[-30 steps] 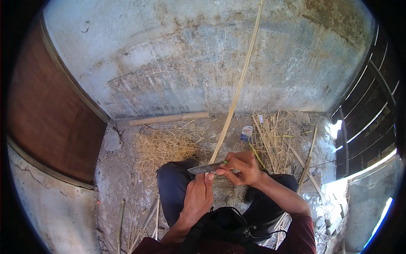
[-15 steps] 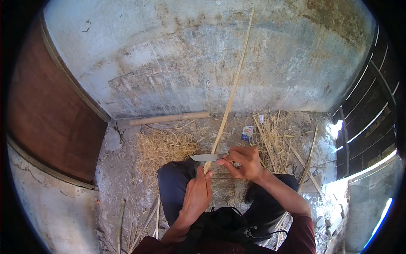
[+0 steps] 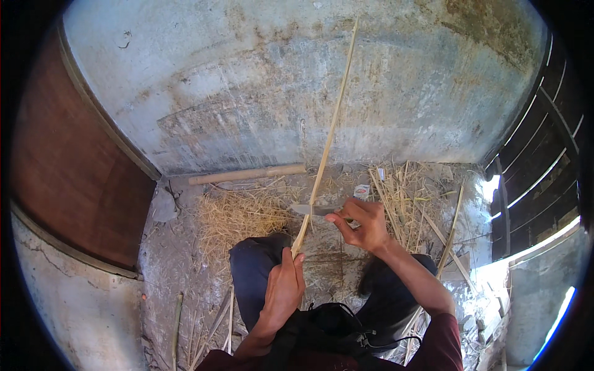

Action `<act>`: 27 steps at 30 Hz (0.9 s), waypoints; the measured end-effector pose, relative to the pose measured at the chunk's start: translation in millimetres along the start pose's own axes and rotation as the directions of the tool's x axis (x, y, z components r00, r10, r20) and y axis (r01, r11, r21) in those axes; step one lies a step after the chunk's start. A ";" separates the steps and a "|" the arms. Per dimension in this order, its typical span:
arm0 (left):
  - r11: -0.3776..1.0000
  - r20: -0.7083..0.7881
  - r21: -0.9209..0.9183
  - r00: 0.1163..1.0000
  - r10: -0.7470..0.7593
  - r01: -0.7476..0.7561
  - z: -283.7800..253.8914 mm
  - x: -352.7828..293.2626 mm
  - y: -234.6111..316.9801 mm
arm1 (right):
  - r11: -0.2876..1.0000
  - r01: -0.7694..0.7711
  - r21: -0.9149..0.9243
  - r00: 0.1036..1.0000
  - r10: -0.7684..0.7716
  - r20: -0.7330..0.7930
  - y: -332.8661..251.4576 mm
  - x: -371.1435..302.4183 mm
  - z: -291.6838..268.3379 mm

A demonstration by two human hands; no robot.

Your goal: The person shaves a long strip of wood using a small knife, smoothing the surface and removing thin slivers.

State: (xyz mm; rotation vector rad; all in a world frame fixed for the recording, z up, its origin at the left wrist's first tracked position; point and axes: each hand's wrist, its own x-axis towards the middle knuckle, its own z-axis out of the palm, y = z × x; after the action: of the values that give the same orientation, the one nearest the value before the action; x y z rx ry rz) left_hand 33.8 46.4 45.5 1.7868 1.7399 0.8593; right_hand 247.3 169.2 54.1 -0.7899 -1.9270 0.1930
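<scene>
A long, thin bamboo strip [image 3: 335,117] slants up and away from me toward the wall. Its near end is gripped in my left hand [image 3: 284,284], thumb and fingers wrapped round it above my left knee. My right hand [image 3: 364,226] is closed round the handle of a knife [image 3: 315,210]; the handle is mostly hidden by the fingers. The blade points left and lies across the strip, a short way beyond my left hand. Thin slivers show on the strip near the blade.
A heap of pale shavings [image 3: 241,219] lies on the floor ahead to the left, with a bamboo pole [image 3: 247,174] behind it along the wall [image 3: 247,99]. Loose bamboo strips [image 3: 396,204] and a small packet [image 3: 362,191] lie to the right. A brown door panel [image 3: 80,154] stands left.
My right hand and the knife have moved forward along the strip, away from my left hand. The strip's far end has shifted slightly left and down; my left hand has dropped a little.
</scene>
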 end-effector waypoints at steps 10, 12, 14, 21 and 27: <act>0.984 -0.049 -0.177 0.999 -0.015 0.006 -5.3 1.7 6.5 | 1.000 -0.017 -0.006 1.000 0.017 0.001 -1.1 -7.1 0.1; 0.967 -0.045 -0.253 0.999 -0.005 -0.006 -2.1 6.3 -4.7 | 0.998 -0.016 0.063 1.000 0.016 -0.002 -1.4 -7.0 -0.1; 0.944 -0.034 -0.328 0.999 0.006 -0.017 -4.5 9.5 -5.7 | 0.998 -0.017 0.062 0.999 0.015 0.029 0.8 -10.0 -0.8; 0.843 0.021 -0.535 0.998 -0.056 0.058 -4.8 10.7 -11.2 | 0.992 -0.038 0.120 0.997 0.029 0.076 5.4 -11.5 -5.0; 0.848 0.007 -0.530 1.000 -0.007 0.009 0.9 10.3 -3.0 | 0.979 -0.199 -0.046 0.952 0.204 0.229 -1.7 -1.0 -12.5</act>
State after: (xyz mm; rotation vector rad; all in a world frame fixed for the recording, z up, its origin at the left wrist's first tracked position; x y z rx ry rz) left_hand 32.3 56.9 43.7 1.4012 1.3238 1.1934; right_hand 257.5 164.8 60.2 -1.0175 -2.0686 0.4053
